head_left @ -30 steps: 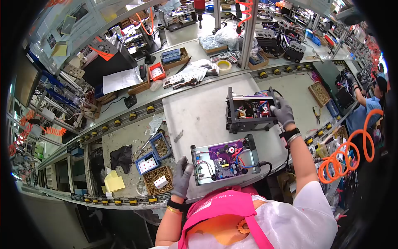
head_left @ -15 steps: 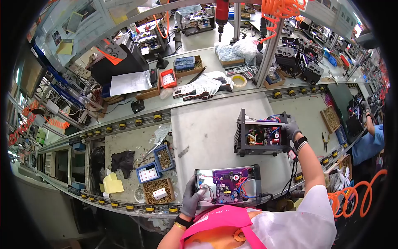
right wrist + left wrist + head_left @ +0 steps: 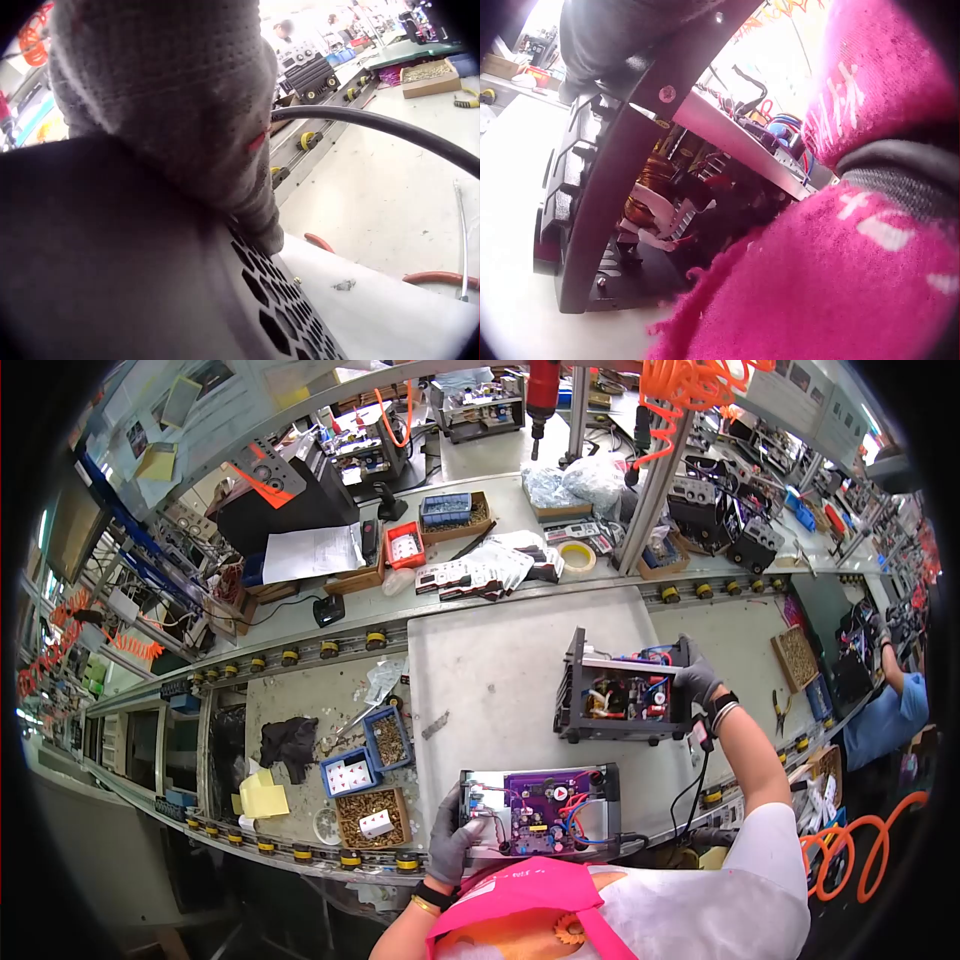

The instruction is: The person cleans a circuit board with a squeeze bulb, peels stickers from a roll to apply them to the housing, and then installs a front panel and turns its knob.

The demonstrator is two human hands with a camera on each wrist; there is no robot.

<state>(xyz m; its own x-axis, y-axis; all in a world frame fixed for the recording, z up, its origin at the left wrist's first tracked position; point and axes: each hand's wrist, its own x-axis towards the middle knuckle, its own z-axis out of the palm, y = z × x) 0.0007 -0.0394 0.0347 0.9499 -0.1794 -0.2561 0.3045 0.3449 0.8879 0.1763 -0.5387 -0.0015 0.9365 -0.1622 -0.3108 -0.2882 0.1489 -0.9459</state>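
Observation:
My gloved left hand grips the left end of the nearer open electronics chassis, its thumb over the edge. A purple circuit board with red and blue wires faces up in it. In the left wrist view, dark glove fingers lie over a black end frame, with a copper coil inside. Further off, my right hand holds the right end of the farther chassis, a black upright one. The right wrist view has the grey glove over its panel with hexagonal holes.
Both chassis are on a pale board between roller rails. To the left are blue trays, a box of screws and a black cloth. Pliers lie right. A red power screwdriver hangs overhead.
My left hand has come from beside the nearer chassis onto its left end, and that chassis now sits straighter. My right hand stays at the farther chassis. The head view has shifted.

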